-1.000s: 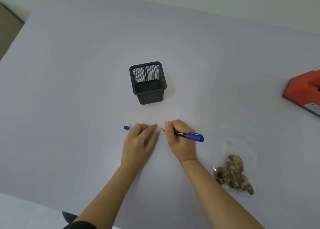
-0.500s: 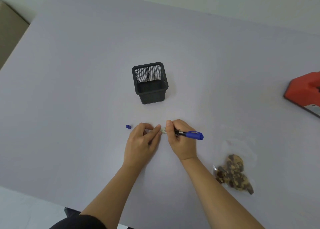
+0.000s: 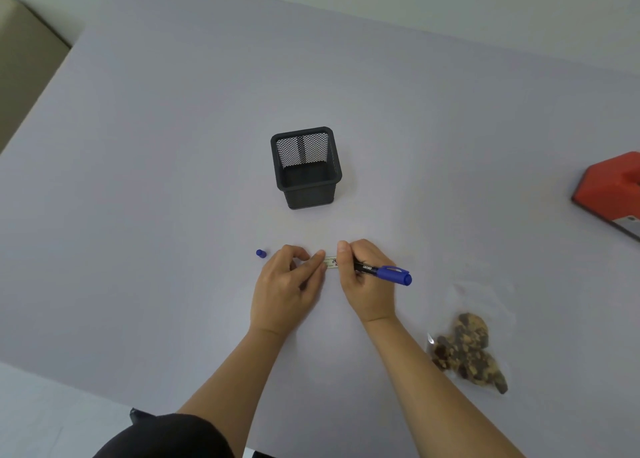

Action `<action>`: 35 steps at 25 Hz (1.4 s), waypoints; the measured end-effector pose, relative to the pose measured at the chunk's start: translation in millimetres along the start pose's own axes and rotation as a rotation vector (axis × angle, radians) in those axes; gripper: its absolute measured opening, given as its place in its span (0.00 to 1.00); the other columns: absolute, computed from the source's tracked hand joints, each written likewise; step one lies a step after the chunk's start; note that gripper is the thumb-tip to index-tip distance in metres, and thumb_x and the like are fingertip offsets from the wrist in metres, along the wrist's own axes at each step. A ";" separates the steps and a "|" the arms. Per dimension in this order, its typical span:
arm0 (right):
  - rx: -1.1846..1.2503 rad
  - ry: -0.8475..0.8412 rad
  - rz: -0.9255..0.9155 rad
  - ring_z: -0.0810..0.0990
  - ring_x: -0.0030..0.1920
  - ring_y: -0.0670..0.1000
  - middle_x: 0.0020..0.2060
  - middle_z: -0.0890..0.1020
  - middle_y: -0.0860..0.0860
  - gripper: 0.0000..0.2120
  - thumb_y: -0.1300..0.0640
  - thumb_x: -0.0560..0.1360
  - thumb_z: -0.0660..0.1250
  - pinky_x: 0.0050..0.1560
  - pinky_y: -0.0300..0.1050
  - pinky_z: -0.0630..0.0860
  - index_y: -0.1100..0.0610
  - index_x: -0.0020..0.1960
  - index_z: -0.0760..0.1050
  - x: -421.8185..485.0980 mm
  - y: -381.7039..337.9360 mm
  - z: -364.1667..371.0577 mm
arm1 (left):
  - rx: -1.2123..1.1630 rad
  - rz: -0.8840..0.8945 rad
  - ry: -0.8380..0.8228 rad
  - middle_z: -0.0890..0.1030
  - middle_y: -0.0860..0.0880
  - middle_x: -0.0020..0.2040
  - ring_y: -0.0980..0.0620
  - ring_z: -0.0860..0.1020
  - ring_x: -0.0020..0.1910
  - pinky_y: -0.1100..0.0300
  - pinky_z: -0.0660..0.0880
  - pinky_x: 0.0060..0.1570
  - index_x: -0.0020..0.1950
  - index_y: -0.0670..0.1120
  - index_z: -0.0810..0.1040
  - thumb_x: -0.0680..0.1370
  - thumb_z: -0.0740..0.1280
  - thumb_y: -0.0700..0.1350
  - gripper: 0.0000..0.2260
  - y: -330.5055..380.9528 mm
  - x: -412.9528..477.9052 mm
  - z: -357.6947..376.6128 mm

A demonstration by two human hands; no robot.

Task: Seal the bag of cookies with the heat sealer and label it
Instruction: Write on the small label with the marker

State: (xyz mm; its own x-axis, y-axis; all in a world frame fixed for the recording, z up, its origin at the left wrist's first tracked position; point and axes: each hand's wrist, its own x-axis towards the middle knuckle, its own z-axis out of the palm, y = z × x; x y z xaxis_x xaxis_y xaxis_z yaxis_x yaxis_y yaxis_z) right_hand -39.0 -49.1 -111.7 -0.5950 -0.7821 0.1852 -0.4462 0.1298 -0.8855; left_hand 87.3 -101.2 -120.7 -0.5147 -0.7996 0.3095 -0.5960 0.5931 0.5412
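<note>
Cookies in a clear plastic bag point(image 3: 467, 350) lie flat on the near right part of the pale purple table point(image 3: 138, 180). No hand touches the bag. The cookies are brown and lumpy, and they sit bunched at the near end of the bag.

At the far left, a beige thing point(image 3: 20, 59) shows just past the table's edge. I cannot tell what it is.

A dark sleeve point(image 3: 166, 437) shows at the near edge, low in the view.

A tiny blue pen cap point(image 3: 261, 253) lies on the table, just left of the left hand point(image 3: 287, 287). The left hand rests on the table near the middle. Its fingers are bent, and its thumb and fingertips pinch the left end of a small white label strip point(image 3: 330, 262). The strip lies flat on the table between the two hands.

A black mesh pen holder point(image 3: 306, 170) stands upright on the far side of the hands, apart from them. It is square and open at the top.

The right hand point(image 3: 367, 284) is just right of the strip. Its fingers are curled tight round a black marker pen with a blue end point(image 3: 384, 272). The pen's tip is hidden by the hand, over the right end of the strip. I cannot tell if the tip touches it. The blue end sticks out to the right, past the hand.

The cookie bag is to the right of this hand and nearer, well apart from the strip.

A red heat sealer point(image 3: 613, 187) sits at the right edge of the table, farther away than the bag. Only part of it shows.
</note>
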 end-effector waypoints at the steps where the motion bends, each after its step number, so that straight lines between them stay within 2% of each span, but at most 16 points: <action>1: 0.000 -0.002 -0.005 0.66 0.29 0.47 0.25 0.67 0.48 0.19 0.55 0.77 0.60 0.33 0.23 0.63 0.62 0.29 0.66 0.2 -0.2 0.0 | -0.003 -0.003 0.000 0.78 0.46 0.41 0.52 0.71 0.30 0.60 0.72 0.32 0.48 0.45 0.85 0.74 0.68 0.46 0.08 0.2 0.1 -0.3; 10: -0.003 0.003 -0.020 0.65 0.29 0.46 0.26 0.67 0.47 0.19 0.56 0.76 0.60 0.34 0.23 0.62 0.62 0.29 0.66 1.9 -1.5 -0.2 | 0.003 -0.004 -0.006 0.78 0.46 0.41 0.53 0.70 0.30 0.60 0.72 0.32 0.48 0.45 0.85 0.74 0.69 0.45 0.07 0.6 1.5 -0.5; 16: 0.001 -0.005 -0.023 0.67 0.29 0.50 0.24 0.70 0.54 0.21 0.55 0.77 0.60 0.33 0.23 0.62 0.63 0.28 0.65 1.4 -0.9 -0.8 | 0.000 -0.007 -0.008 0.78 0.46 0.41 0.52 0.72 0.30 0.60 0.72 0.32 0.48 0.45 0.85 0.74 0.69 0.45 0.07 0.7 1.1 -0.4; 23: 0.002 -0.005 -0.032 0.65 0.29 0.44 0.26 0.67 0.46 0.19 0.56 0.76 0.61 0.33 0.22 0.62 0.61 0.28 0.66 0.7 -0.8 -0.1 | -0.007 -0.007 -0.001 0.78 0.46 0.40 0.52 0.71 0.30 0.60 0.72 0.31 0.48 0.45 0.85 0.74 0.70 0.45 0.07 0.4 1.2 0.5; 28: -0.010 -0.017 -0.031 0.66 0.29 0.46 0.26 0.68 0.47 0.19 0.57 0.76 0.62 0.34 0.24 0.62 0.62 0.29 0.66 0.3 0.9 1.1 | 0.004 -0.005 -0.004 0.78 0.47 0.41 0.53 0.70 0.29 0.60 0.71 0.31 0.48 0.46 0.85 0.73 0.70 0.45 0.07 -0.1 0.8 0.3; 32: 0.005 -0.025 -0.048 0.66 0.30 0.39 0.28 0.68 0.46 0.19 0.56 0.76 0.62 0.35 0.22 0.63 0.62 0.29 0.67 -1.1 -0.3 -0.5 | 0.005 -0.004 -0.008 0.78 0.46 0.41 0.52 0.71 0.30 0.60 0.72 0.31 0.48 0.45 0.85 0.74 0.69 0.45 0.07 -0.3 0.5 0.3; 35: 0.019 -0.023 -0.055 0.66 0.31 0.40 0.29 0.68 0.47 0.19 0.54 0.77 0.61 0.36 0.23 0.63 0.62 0.30 0.68 -1.8 -0.6 -0.1 | 0.006 -0.004 -0.013 0.78 0.47 0.41 0.52 0.71 0.31 0.60 0.72 0.32 0.48 0.45 0.85 0.74 0.69 0.45 0.07 -0.2 0.5 -0.6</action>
State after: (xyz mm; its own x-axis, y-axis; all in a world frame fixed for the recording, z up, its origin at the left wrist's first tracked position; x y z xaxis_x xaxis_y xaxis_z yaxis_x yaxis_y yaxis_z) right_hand -37.7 -47.8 -111.5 -0.5541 -0.8018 0.2239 -0.4650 0.0750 -0.8821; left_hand 87.5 -101.8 -120.2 -0.5203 -0.8005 0.2974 -0.6017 0.5907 0.5376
